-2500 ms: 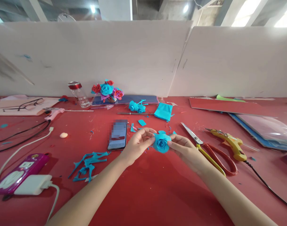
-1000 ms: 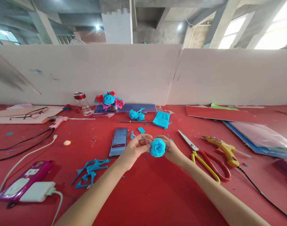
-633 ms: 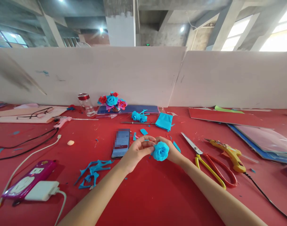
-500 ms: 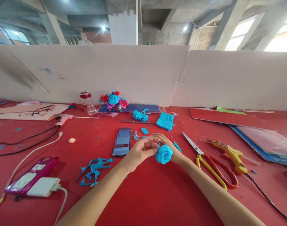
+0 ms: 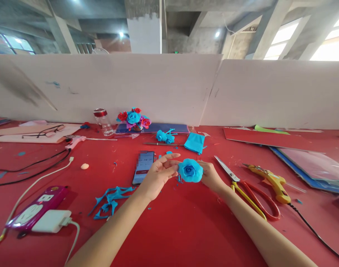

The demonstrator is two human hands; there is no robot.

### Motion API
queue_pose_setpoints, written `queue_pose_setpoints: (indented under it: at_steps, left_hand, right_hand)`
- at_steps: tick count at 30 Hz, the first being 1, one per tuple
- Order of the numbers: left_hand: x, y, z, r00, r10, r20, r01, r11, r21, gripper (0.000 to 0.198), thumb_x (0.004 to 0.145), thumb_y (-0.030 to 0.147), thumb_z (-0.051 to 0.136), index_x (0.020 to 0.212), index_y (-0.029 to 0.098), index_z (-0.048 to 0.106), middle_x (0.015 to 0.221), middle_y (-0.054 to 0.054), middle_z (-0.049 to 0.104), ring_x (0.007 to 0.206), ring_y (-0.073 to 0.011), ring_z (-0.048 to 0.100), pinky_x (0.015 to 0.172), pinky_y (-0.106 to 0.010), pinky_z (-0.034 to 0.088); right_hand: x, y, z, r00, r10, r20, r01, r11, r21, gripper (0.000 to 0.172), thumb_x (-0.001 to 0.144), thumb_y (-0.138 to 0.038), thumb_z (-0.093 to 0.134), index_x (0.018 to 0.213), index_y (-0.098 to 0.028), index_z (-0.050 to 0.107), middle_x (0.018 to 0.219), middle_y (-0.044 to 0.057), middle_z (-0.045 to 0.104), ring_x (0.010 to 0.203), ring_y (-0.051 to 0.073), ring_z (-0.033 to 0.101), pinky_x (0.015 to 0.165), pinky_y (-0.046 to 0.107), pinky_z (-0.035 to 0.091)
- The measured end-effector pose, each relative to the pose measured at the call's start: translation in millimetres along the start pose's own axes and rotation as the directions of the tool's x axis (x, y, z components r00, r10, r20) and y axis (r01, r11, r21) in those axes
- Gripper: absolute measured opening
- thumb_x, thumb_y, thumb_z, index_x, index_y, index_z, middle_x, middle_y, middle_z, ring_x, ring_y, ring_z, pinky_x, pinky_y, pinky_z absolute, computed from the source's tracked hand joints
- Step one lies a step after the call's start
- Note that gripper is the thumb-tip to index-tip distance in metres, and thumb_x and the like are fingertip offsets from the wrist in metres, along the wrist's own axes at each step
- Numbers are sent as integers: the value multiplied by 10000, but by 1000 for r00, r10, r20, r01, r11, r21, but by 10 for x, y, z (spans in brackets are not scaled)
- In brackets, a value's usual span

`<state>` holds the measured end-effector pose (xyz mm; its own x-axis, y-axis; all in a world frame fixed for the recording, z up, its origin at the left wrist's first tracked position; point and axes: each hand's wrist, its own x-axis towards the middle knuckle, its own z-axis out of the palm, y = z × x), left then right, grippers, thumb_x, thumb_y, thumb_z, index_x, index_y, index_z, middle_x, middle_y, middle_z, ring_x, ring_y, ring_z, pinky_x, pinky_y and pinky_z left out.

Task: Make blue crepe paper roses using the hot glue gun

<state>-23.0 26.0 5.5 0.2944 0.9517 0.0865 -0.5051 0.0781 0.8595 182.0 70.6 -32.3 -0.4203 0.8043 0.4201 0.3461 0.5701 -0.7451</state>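
A blue paper rose [image 5: 190, 170] faces me above the middle of the red table, its petals fanned around a darker, tightly rolled centre. At its left edge, the thumb and a finger of my left hand [image 5: 159, 176] pinch an outer petal while another finger stretches forward. My right hand [image 5: 213, 177] is closed behind the rose on the right, supporting it; its fingertips and any stem are hidden by the petals. Just left of my left hand lies a phone [image 5: 143, 167] with a lit screen. Beyond the rose sits a folded blue piece [image 5: 194, 142].
Yellow-and-red-handled scissors [image 5: 250, 191] and a yellow glue gun [image 5: 269, 181] lie right. Blue scraps [image 5: 110, 200] and a purple power strip [image 5: 39, 205] are left. Behind stand blue roses [image 5: 165, 136], a flower arrangement [image 5: 134, 118], a glass bottle [image 5: 103, 122] and a white partition [image 5: 130, 89].
The rose has shifted slightly left and up and turned, showing its centre more fully. My right hand has drawn out from behind it to the right; my left hand has moved slightly left.
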Motion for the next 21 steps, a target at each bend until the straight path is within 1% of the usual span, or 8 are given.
queue_pose_setpoints:
  at_steps: [3,6,8,12,17,19,21]
  left_hand:
    - [-5,9,-17,1000,-20,1,20,999,-45,284,716,222,708,994,231,650,856,-10,677,733,-105,598,699,-242,454]
    - [-10,0,-16,999,-39,13,40,999,-35,286,733,212,690,1014,229,639,898,-17,668,748,-114,616,720,-255,475]
    - [-10,-8,-7,999,-37,26,38,999,-22,282,734,195,689,1010,227,638,921,-19,661,759,-120,625,749,-271,482]
    - [-7,-12,16,999,-17,46,18,1000,-20,291,743,166,675,1023,228,631,986,-32,656,869,-149,619,811,-295,473]
    - [-13,-17,22,999,-11,50,12,1000,-10,324,765,170,654,1080,227,601,891,-26,678,872,-144,618,833,-285,442]
    - [-14,-32,17,998,-19,60,20,1000,-5,341,775,187,645,1108,225,584,908,-37,682,884,-154,616,835,-295,434]
    - [-11,-51,9,998,-30,51,30,1000,-6,343,778,197,641,1115,225,580,921,-39,684,872,-152,616,825,-295,433]
  right_hand:
    - [-13,33,-11,999,-2,-44,0,999,-42,275,801,-253,487,571,-224,636,632,23,588,600,166,515,633,321,439]
    - [-15,46,-30,996,-4,-84,-3,997,-83,277,791,-225,480,545,-216,608,594,15,557,562,154,481,583,303,413]
    - [-16,51,-41,994,-3,-108,-8,994,-104,266,789,-220,484,558,-214,616,579,15,561,558,158,483,567,298,404]
    - [-26,60,-48,992,-9,-126,-7,992,-122,242,802,-222,483,654,-217,675,645,27,632,595,176,542,583,301,433]
    - [-29,60,-47,989,-23,-149,3,991,-135,241,809,-254,482,741,-214,709,730,41,697,637,198,609,615,314,482]
    - [-28,70,-48,983,-27,-182,1,990,-140,247,813,-270,478,774,-207,714,786,54,714,712,221,646,666,332,504]
    - [-30,81,-55,976,-25,-218,-7,989,-146,232,802,-279,500,832,-199,716,880,69,721,830,249,661,750,358,510]
